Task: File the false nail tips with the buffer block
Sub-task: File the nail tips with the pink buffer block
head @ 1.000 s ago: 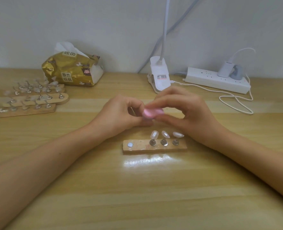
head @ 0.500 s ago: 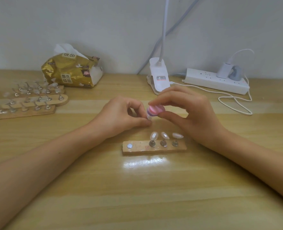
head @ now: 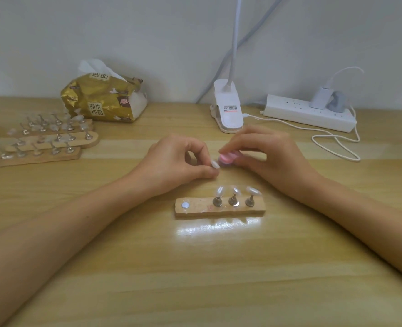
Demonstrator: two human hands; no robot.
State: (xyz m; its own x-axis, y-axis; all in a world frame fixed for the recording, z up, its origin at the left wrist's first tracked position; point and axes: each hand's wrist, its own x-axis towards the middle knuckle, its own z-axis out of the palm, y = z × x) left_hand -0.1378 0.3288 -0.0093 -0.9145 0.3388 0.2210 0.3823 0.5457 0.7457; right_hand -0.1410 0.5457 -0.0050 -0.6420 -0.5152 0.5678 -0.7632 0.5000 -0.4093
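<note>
Buffer block (head: 227, 158) — fingertip pinch, right hand (head: 274, 159)

I see the left hand (head: 176, 161) pinching a nail tip (head: 215, 164), the right hand (head: 270, 156) holding the pink buffer block (head: 227, 158) just beside it. Nearer me, a cork strip (head: 197, 209) carries three more tips (head: 219, 191) on pegs (head: 233, 199).

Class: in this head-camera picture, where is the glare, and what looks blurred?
Head view: a white glare patch lies on the table just in front of the cork holder; the pink buffer block in the right hand is smeared.
</note>
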